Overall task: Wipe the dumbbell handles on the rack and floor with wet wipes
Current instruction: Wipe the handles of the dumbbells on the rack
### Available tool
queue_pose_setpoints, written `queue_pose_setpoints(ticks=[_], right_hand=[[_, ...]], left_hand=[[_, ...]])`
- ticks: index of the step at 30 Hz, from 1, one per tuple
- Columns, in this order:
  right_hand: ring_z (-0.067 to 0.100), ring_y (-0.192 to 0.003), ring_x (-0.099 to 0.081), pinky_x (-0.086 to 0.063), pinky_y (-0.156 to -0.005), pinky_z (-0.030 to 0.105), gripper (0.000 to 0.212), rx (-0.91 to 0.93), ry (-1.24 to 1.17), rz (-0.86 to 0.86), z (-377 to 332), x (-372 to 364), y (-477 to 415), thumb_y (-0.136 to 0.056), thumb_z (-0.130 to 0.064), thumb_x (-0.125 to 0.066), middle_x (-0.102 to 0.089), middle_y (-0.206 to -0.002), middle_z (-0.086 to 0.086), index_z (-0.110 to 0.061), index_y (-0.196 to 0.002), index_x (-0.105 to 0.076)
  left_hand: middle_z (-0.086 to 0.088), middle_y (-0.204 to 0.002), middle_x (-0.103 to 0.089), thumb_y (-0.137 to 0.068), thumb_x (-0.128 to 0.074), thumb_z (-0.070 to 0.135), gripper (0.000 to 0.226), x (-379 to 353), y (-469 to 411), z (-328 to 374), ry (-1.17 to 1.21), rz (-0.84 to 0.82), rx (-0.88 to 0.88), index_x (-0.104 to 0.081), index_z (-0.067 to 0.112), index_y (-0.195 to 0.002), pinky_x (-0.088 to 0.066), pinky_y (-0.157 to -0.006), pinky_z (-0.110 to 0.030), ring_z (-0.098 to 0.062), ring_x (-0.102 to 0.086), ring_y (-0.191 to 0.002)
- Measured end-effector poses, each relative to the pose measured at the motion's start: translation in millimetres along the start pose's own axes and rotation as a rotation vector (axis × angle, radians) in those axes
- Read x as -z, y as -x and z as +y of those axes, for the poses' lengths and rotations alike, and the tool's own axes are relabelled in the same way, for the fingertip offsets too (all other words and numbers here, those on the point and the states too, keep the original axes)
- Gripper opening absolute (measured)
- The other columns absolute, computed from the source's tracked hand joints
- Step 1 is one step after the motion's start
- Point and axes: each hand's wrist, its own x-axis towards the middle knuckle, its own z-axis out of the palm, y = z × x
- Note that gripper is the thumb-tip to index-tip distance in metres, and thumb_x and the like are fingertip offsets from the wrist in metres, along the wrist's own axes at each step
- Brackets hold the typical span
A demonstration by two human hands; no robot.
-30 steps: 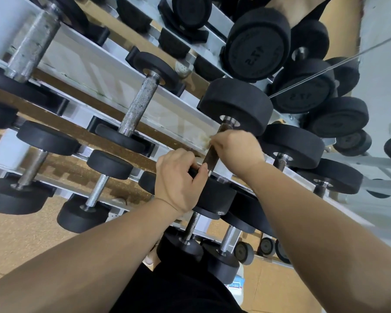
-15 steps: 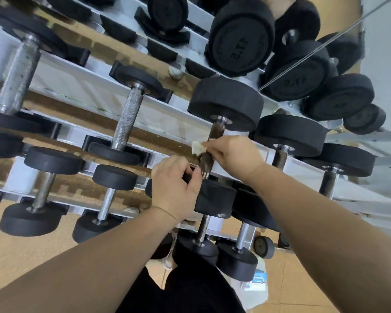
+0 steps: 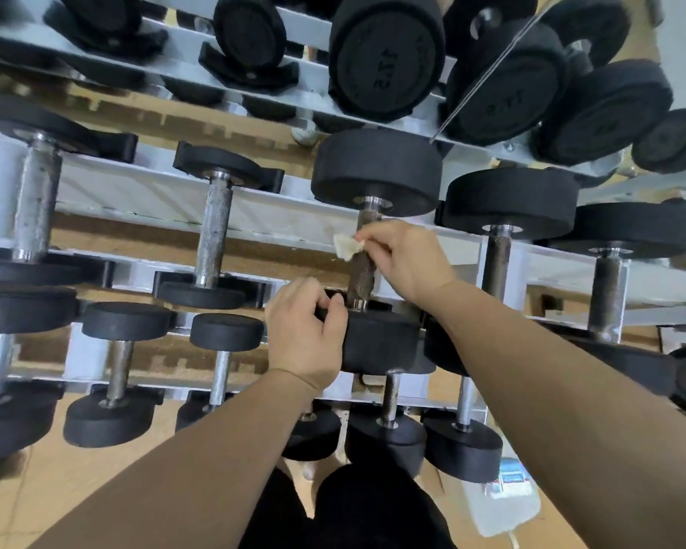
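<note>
The dumbbell heads (image 3: 376, 171) look matt black rubber, the handle (image 3: 360, 271) at frame centre is rough, rusty-brown metal, the rack rail (image 3: 143, 196) smooth pale painted metal, the wipe (image 3: 346, 245) soft and yellowed.

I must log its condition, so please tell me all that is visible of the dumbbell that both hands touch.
The dumbbell lies on a shelf of the rack: two black, rubber-looking round heads joined by a dark, rough, rusty-looking handle. The left hand grips the near head; the right hand pinches a soiled wipe against the handle's upper part.
</note>
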Motion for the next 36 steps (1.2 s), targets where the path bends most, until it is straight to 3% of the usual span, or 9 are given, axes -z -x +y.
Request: queue_pose_setpoints(ticks=[4,9,14,18,20,24,28,34,36], right_hand=[[0.006,-0.087,-0.065,-0.053,-0.082,0.028,0.019,-0.232,-0.372,-0.227,12.2,-3.3,38.4,-0.096,-0.006,-0.06,-0.072,-0.095,-0.003,-0.02,-0.094,-0.073],[0.021,-0.079,-0.069,-0.059,-0.083,0.043,0.006,-0.414,-0.607,-0.037,11.7,-6.6,34.7,-0.082,-0.025,-0.071,-0.072,-0.086,0.007,-0.024,-0.087,-0.071],[0.007,-0.068,-0.051,-0.042,-0.063,0.02,0.011,-0.33,-0.575,0.042,3.7,-14.7,18.2,-0.091,-0.02,-0.067,-0.055,-0.077,-0.01,-0.024,-0.092,-0.057],[0.01,-0.067,-0.053,-0.048,-0.067,0.03,0.018,-0.329,-0.665,0.004,16.7,-25.5,30.1,-0.085,-0.021,-0.074,-0.058,-0.074,-0.007,-0.027,-0.083,-0.057],[0.011,-0.068,-0.056,-0.053,-0.071,0.036,0.014,-0.321,-0.709,-0.003,20.9,-28.4,32.9,-0.083,-0.023,-0.078,-0.063,-0.073,-0.001,-0.026,-0.079,-0.065],[0.008,-0.073,-0.057,-0.049,-0.07,0.025,0.009,-0.325,-0.75,0.109,19.5,-24.0,16.1,-0.089,-0.025,-0.072,-0.062,-0.08,-0.009,-0.027,-0.084,-0.064],[0.008,-0.068,-0.056,-0.042,-0.063,0.024,0.012,-0.384,-0.84,0.176,16.7,-17.0,-8.6,-0.091,-0.026,-0.068,-0.068,-0.083,0.001,-0.021,-0.084,-0.061],[0.012,-0.08,-0.056,-0.045,-0.068,0.024,0.015,-0.334,-0.72,-0.155,24.0,-17.6,25.6,-0.091,-0.031,-0.07,-0.061,-0.088,-0.003,-0.018,-0.087,-0.063],[0.013,-0.082,-0.056,-0.046,-0.068,0.025,0.016,-0.354,-0.725,-0.138,22.8,-22.2,25.9,-0.094,-0.031,-0.067,-0.06,-0.089,-0.004,-0.016,-0.091,-0.062]], left_hand=[[0.006,-0.068,-0.043,-0.092,-0.046,0.033,0.029,-1.4,-0.2,-0.9,0.018,0.0,0.019,-0.037,0.021,-0.067,-0.036,-0.069,-0.04,-0.02,-0.044,-0.07],[0.005,-0.067,-0.042,-0.092,-0.044,0.035,0.031,-1.8,-1.4,0.3,0.0,0.009,-0.012,-0.037,0.02,-0.066,-0.035,-0.067,-0.04,-0.023,-0.042,-0.069],[-0.001,-0.071,-0.051,-0.091,-0.046,0.034,0.032,1.3,-1.7,13.9,-0.131,-0.002,0.085,-0.049,0.009,-0.071,-0.043,-0.073,-0.047,-0.026,-0.048,-0.074],[0.011,-0.061,-0.051,-0.088,-0.061,0.023,0.025,-10.3,-6.8,46.9,0.092,0.101,0.457,-0.05,0.024,-0.066,-0.042,-0.071,-0.041,-0.019,-0.046,-0.067],[0.013,-0.06,-0.053,-0.085,-0.061,0.033,0.024,-19.4,-9.4,59.2,0.015,0.122,0.537,-0.05,0.026,-0.065,-0.046,-0.074,-0.043,-0.019,-0.049,-0.067],[0.006,-0.073,-0.062,-0.082,-0.059,0.043,0.024,-26.9,-10.2,66.1,-0.191,0.197,0.521,-0.057,0.022,-0.071,-0.052,-0.081,-0.045,-0.022,-0.058,-0.075],[0.009,-0.076,-0.064,-0.086,-0.057,0.038,0.019,-28.4,-10.7,67.7,-0.201,0.227,0.508,-0.065,0.024,-0.076,-0.049,-0.082,-0.037,-0.019,-0.059,-0.08],[0.005,-0.069,-0.06,-0.086,-0.055,0.032,0.02,-30.8,-11.6,68.6,-0.235,0.227,0.531,-0.06,0.022,-0.07,-0.047,-0.075,-0.036,-0.023,-0.055,-0.074],[0.004,-0.066,-0.057,-0.087,-0.055,0.029,0.022,-31.0,-11.6,68.8,-0.226,0.228,0.528,-0.057,0.021,-0.067,-0.046,-0.074,-0.037,-0.021,-0.051,-0.069]])
